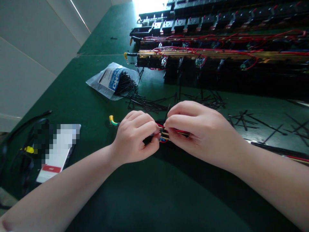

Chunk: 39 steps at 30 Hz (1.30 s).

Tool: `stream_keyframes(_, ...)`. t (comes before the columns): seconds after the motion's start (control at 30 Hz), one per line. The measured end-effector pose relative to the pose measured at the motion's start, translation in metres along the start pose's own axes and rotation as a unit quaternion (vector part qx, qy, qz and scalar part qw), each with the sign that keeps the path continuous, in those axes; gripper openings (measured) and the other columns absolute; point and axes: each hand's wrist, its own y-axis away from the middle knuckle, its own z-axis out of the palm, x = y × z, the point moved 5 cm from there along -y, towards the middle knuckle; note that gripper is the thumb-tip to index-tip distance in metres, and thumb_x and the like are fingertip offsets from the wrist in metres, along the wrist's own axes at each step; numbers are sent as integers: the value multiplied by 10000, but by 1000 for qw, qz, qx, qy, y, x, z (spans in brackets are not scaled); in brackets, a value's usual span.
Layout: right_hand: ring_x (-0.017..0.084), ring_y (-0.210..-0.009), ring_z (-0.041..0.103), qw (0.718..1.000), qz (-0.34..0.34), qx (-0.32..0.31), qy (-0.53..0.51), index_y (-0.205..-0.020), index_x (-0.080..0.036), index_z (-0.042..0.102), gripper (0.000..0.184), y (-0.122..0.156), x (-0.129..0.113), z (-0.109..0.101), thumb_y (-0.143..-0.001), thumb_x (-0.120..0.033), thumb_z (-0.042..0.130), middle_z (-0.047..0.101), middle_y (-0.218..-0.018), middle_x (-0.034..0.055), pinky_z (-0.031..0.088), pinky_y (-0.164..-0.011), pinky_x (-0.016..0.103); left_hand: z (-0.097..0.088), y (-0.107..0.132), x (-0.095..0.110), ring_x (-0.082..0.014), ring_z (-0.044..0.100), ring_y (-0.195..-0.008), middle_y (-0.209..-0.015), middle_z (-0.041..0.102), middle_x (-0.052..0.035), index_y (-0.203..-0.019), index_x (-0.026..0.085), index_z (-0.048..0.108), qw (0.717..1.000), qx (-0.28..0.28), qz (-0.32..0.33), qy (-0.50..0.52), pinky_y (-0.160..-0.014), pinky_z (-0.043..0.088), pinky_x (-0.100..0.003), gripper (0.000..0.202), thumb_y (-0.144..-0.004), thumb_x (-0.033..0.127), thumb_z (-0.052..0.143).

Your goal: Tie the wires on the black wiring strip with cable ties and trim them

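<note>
My left hand (135, 137) and my right hand (195, 132) meet over the green table (149, 199), both with fingers closed in a pinch on a small wired strip assembly (164, 133) with brass bars and red, blue and black wires. A yellow-green wire end (112, 120) sticks out to the left of my left hand. What lies between the fingertips is mostly hidden.
An open plastic bag of black cable ties (116, 80) lies behind my hands, with loose ties (149, 103) scattered across the table. Rows of black socket strips with red wiring (217, 48) fill the back right. A blurred card (58, 151) and black cables sit at left.
</note>
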Motion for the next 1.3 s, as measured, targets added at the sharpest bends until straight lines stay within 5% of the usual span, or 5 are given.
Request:
stream_keyframes(0.3,190,-857,663,1000,-10,20,-3,-931,-188,761,231,0,-1,-3,-998,-141,546,710,-940,77,511,-695,311,-1,2,-1,-183,630,-824,-873,701,-26,-905,208,594,999,7,-30,13,-772,485,-353,62,-925,153,614)
stream_keyframes(0.6,175,-793,622,995,-68,23,76,-917,-184,713,213,1,-10,-2,-1017,-165,526,719,-903,64,456,-608,289,-1,0,-1,-182,537,-727,-751,598,-8,-770,226,485,1000,2,-7,2,-686,441,-343,177,-876,144,601)
stream_keyframes(1.13,181,-812,647,999,-20,31,36,-922,-194,735,262,0,-5,-3,-1039,-220,502,715,-906,67,501,-652,306,-1,-1,-2,-171,603,-774,-836,701,-22,-898,196,620,998,-27,-23,54,-754,469,-344,57,-922,157,586)
stream_keyframes(1.3,179,-773,631,999,34,11,11,-912,-190,653,137,-1,-1,-2,-991,-197,542,700,-892,63,495,-653,306,-4,0,-4,-146,674,-807,-881,753,-10,-932,188,650,993,0,-29,113,-803,501,-313,43,-967,163,647)
